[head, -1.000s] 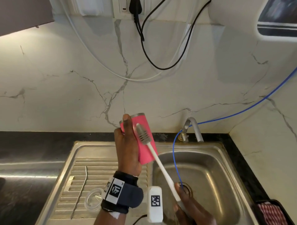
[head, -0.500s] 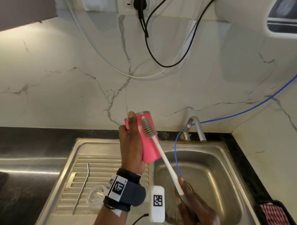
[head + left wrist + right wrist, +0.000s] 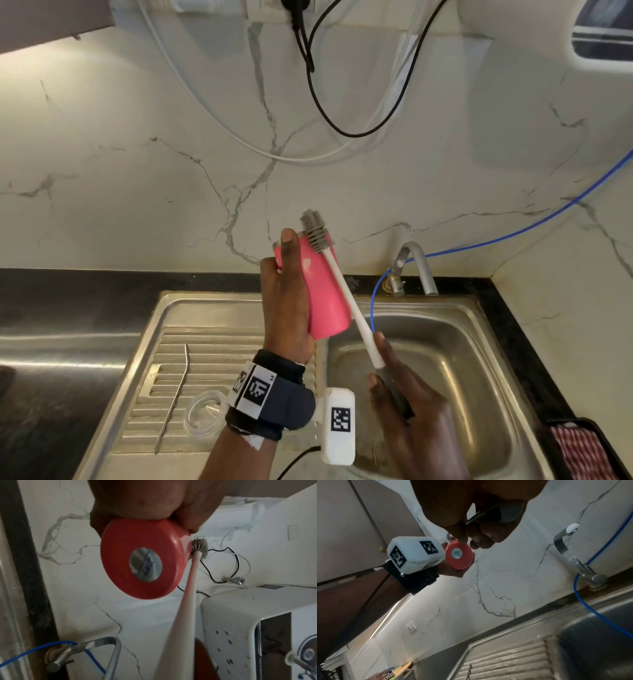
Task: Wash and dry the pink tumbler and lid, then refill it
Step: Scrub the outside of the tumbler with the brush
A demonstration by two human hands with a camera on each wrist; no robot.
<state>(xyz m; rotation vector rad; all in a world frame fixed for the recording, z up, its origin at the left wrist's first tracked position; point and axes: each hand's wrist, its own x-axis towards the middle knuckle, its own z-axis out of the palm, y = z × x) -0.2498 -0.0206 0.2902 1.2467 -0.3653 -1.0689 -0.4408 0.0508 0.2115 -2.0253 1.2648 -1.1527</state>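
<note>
The pink tumbler [image 3: 323,298] is tilted above the sink's left edge, steel rim up and away from me. My left hand [image 3: 287,301] grips it round the body, thumb along its side. The left wrist view shows its pink base [image 3: 142,561] with a round metal disc. My right hand [image 3: 400,401] holds the dark grip of a bottle brush [image 3: 346,287] with a white shaft. Its grey bristle head [image 3: 314,230] lies against the outside of the tumbler at the rim. A clear lid [image 3: 205,414] lies on the drainboard.
The steel sink basin [image 3: 462,349] is below my right hand, with the tap [image 3: 419,263] and a blue hose [image 3: 513,236] behind it. A bent metal straw [image 3: 173,394] lies on the ribbed drainboard [image 3: 212,349]. A checked cloth [image 3: 582,452] sits in a black tray at the lower right.
The brush has slid up along the tumbler's outside, from mid-body to the rim. My right hand rose with it. My left hand lifted the tumbler slightly.
</note>
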